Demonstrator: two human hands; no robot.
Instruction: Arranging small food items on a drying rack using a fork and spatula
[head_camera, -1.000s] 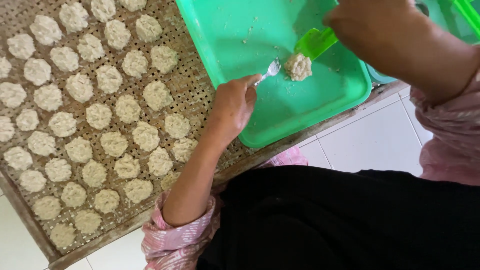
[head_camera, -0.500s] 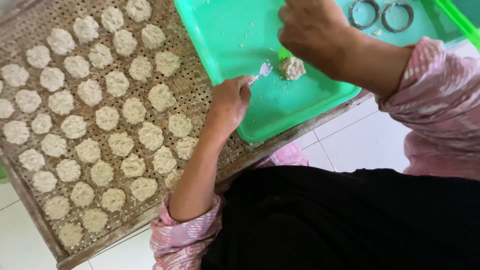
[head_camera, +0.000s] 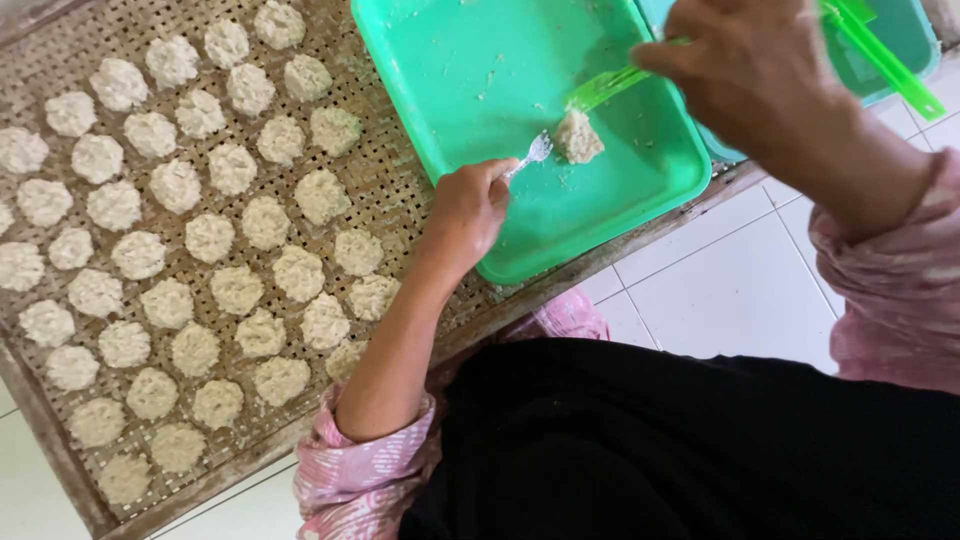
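My left hand (head_camera: 468, 212) grips a small metal fork (head_camera: 530, 155), its tines touching a lump of pale dough (head_camera: 578, 136) on a green plastic tray (head_camera: 470, 70). My right hand (head_camera: 745, 70) holds a green plastic spatula (head_camera: 605, 88) whose blade rests against the far side of the same lump. Left of the tray lies a woven bamboo rack (head_camera: 385, 180) covered with several rows of flattened pale dough discs (head_camera: 235, 290).
A second teal tray (head_camera: 900, 45) with a green plastic tool (head_camera: 880, 60) sits at the upper right. White floor tiles (head_camera: 730, 290) lie below the trays. My black-clothed lap (head_camera: 680, 440) fills the lower right, and the rack's wooden frame (head_camera: 60, 450) runs along the bottom left.
My right hand has shifted to the right, uncovering the spatula and the dough lump. My left hand keeps the fork against the lump. The view has moved slightly.
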